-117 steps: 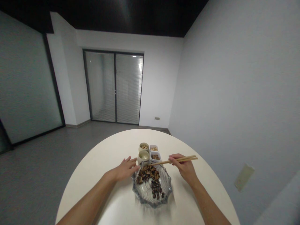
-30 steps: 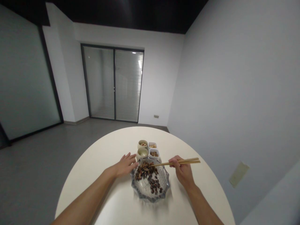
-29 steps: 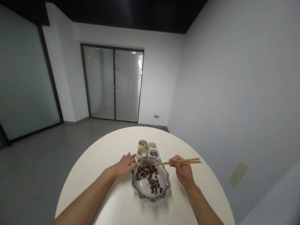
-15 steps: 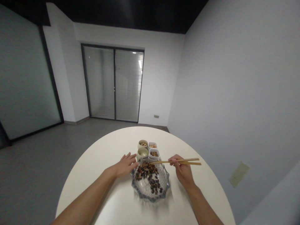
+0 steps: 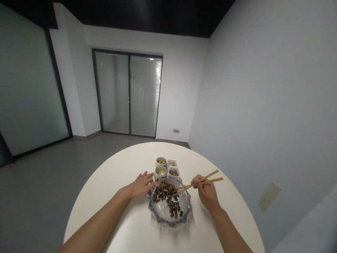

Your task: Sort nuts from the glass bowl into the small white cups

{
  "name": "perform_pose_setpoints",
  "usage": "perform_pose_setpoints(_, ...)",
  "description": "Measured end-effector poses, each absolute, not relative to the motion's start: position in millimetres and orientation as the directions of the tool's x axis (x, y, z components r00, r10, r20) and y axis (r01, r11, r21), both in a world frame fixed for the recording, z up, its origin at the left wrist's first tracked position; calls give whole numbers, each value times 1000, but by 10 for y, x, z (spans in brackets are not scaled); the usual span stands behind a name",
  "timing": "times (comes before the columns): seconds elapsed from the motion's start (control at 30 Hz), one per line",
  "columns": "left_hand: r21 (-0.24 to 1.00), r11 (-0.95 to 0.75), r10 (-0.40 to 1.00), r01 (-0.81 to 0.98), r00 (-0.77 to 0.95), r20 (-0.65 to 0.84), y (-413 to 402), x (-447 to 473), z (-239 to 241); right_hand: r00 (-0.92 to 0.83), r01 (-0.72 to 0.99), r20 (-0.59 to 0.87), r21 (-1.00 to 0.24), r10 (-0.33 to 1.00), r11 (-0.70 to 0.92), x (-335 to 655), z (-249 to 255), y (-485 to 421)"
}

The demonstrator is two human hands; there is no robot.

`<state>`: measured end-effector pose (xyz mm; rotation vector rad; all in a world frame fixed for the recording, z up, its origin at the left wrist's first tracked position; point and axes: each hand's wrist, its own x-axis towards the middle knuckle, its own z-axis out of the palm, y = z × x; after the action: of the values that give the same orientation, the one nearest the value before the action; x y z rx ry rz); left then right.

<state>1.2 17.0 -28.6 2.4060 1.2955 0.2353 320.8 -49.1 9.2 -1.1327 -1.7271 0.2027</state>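
Observation:
A scalloped glass bowl (image 5: 160, 218) holds a heap of brown striped seeds (image 5: 161, 192) at its far left and darker, rounder seeds (image 5: 174, 208) at its right. My right hand (image 5: 206, 191) is closed round a pair of wooden chopsticks (image 5: 204, 180), whose tips are down among the seeds. Whether a seed is pinched between the tips is too small to tell. With fingers spread, my left hand (image 5: 143, 185) lies at the bowl's left rim, its fingertips close to the near pale green cup (image 5: 160, 172).
Behind the bowl, another pale green cup (image 5: 161, 161) contains light round pieces. Beside it stand a white dish (image 5: 172, 163) with pale bits and a nearer white dish (image 5: 173, 173) with brown seeds. All rest on a round white table (image 5: 126, 225), with a wall to the right.
The chopstick tips have moved from the bowl's far rim down and nearer me into the seeds, and the sticks have spread apart. My left hand has stayed in place.

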Motion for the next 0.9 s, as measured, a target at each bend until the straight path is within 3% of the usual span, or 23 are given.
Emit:
perform_pose_setpoints(0.17, 416, -502, 827, 759, 562, -28, 173, 34, -285, -54, 528, 588, -669, 807, 523, 3163, 81, -489)
perform_pose_setpoints(0.33, 417, -493, 829, 764, 557, -40, 160, 33, -265, -37, 475, 618, -681, 785, 558, 3139, 68, -487)
perform_pose_setpoints(0.63, 433, -485, 830, 759, 557, -46, 155, 22, -274, 60, 536, 672, -646, 739, 543, 3199, 113, -521)
perform_pose_setpoints(0.9, 441, -487, 828, 754, 560, -44, 160, 30, -268, -47, 496, 570, -699, 820, 515, 3149, 102, -526)
